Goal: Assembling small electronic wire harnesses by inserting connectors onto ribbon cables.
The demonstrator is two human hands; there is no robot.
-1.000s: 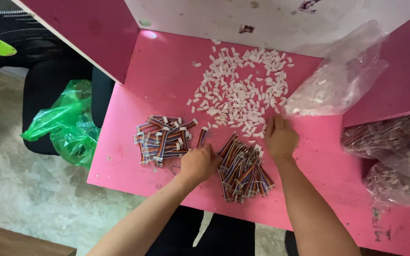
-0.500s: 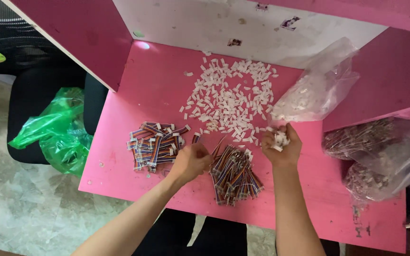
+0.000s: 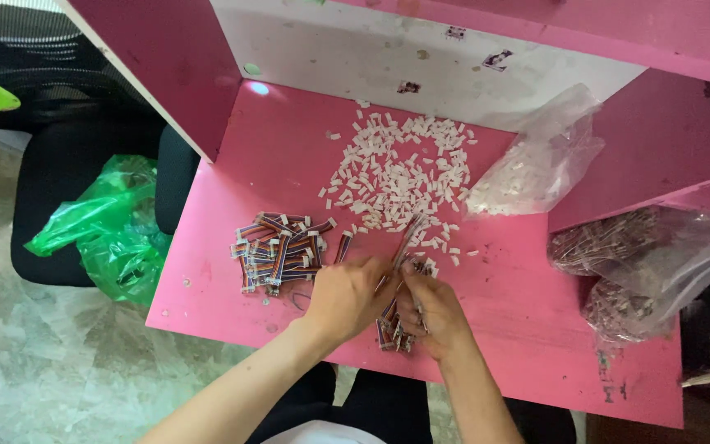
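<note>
Left hand (image 3: 347, 294) and right hand (image 3: 431, 311) meet at the front middle of the pink desk (image 3: 503, 312), fingers of both pinched on one multicoloured ribbon cable (image 3: 407, 238) that slants up from them; a loose cable bundle (image 3: 392, 329) lies under the hands; finished cable pile (image 3: 277, 251) just left; white connector heap (image 3: 400, 173) behind; clear bag (image 3: 536, 168) to the right.
</note>
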